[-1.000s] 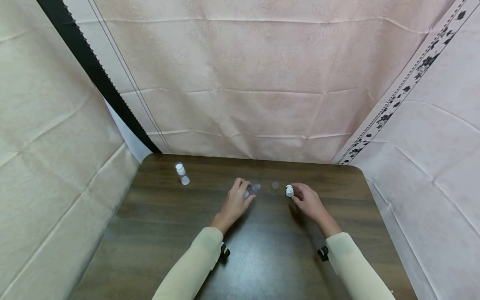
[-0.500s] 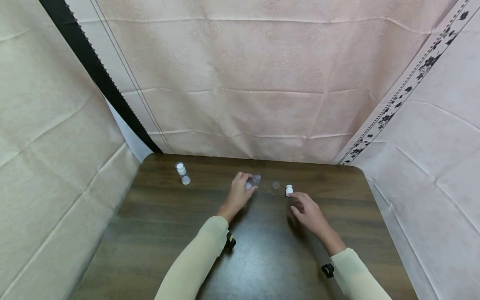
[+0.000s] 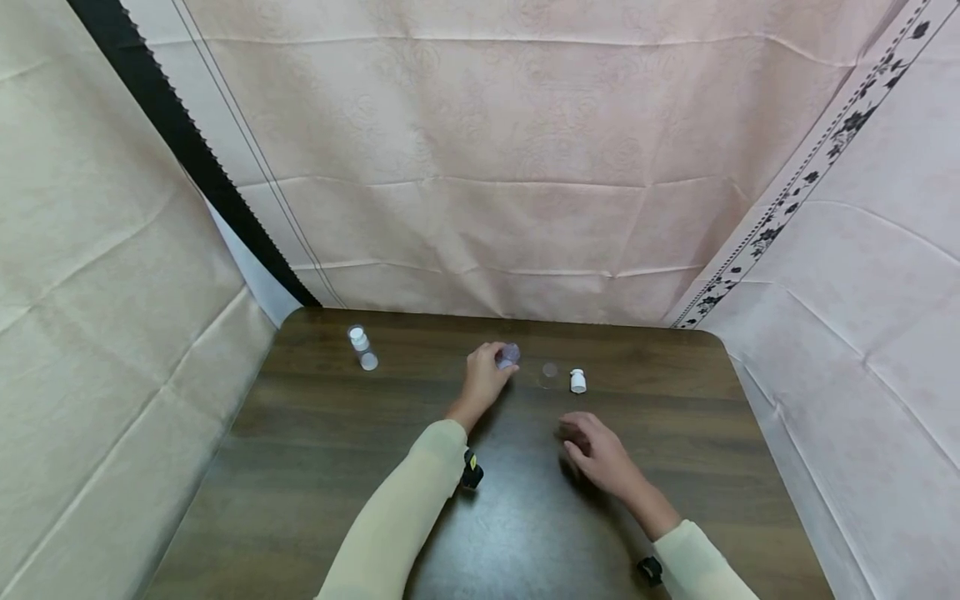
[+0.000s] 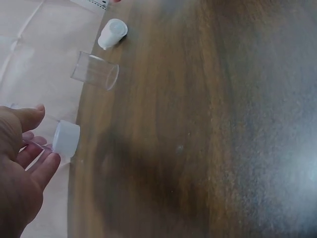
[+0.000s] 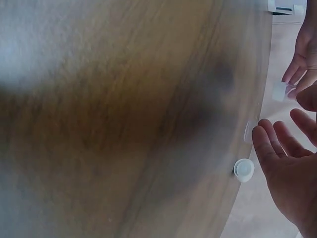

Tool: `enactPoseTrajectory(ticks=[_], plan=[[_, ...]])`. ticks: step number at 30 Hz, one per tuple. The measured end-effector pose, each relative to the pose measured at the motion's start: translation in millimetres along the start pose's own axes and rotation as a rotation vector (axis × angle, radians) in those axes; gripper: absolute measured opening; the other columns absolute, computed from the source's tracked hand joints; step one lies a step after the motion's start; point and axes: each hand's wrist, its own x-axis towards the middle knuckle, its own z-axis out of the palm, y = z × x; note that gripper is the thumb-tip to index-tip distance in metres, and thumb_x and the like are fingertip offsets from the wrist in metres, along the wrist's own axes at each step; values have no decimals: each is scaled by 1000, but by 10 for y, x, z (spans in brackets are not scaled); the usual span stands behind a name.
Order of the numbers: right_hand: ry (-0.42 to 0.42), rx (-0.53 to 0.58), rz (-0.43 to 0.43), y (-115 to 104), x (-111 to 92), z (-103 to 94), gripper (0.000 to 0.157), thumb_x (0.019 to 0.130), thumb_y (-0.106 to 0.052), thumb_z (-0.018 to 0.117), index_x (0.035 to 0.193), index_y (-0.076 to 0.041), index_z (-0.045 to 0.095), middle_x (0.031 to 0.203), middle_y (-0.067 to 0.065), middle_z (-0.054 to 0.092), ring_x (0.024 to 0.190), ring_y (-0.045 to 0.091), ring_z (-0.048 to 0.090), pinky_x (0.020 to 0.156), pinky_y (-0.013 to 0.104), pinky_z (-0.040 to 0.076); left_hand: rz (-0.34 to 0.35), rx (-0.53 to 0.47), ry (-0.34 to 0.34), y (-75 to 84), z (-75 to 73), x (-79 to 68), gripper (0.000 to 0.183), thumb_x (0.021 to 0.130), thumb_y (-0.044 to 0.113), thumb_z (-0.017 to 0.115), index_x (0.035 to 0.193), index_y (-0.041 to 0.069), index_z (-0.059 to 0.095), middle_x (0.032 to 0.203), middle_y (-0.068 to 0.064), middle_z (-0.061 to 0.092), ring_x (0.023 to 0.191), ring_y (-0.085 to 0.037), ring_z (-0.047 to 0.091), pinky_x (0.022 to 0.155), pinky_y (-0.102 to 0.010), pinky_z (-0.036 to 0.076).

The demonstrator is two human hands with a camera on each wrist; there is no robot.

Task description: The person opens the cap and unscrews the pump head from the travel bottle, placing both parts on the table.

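My left hand (image 3: 484, 377) grips a small clear container (image 3: 507, 356) near the table's far edge. In the left wrist view its white end (image 4: 67, 139) faces the table, with my thumb and fingers around the clear part. My right hand (image 3: 600, 454) hovers over the table, lower right of the container, its fingers loosely bent and holding nothing. Beyond it stands a small white cap-like piece (image 3: 577, 381). Just left of that is a clear, open-ended plastic cylinder (image 3: 549, 375), plainer in the left wrist view (image 4: 95, 71).
At the far left of the brown wooden table (image 3: 337, 483) stands a clear bottle (image 3: 363, 347) with a white top. Pale cloth (image 3: 480, 183) hangs behind the table and on both sides. Each wrist wears a black camera strap.
My right hand has let go of the white piece and drawn back toward me. My left hand has moved slightly forward and right, tilting the clear container more upright.
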Motion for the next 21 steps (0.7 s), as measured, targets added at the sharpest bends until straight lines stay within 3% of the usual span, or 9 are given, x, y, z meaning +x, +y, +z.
enactPoseTrajectory(ticks=[10, 21], plan=[[-18, 28, -1, 8, -67, 61, 38, 94, -6, 73, 131, -3, 64, 127, 9, 66, 104, 22, 69, 85, 36, 60, -73, -23, -48, -50, 136, 41, 36, 85, 9, 85, 117, -2, 71, 111, -19, 73, 101, -31, 70, 87, -43, 59], [-58, 49, 34, -36, -48, 65, 36, 97, -10, 71, 132, -5, 64, 127, 7, 66, 105, 19, 68, 86, 36, 59, -97, -5, -59, -63, 200, 52, 37, 85, 7, 85, 118, -2, 71, 111, -19, 73, 101, -31, 70, 88, -42, 59]])
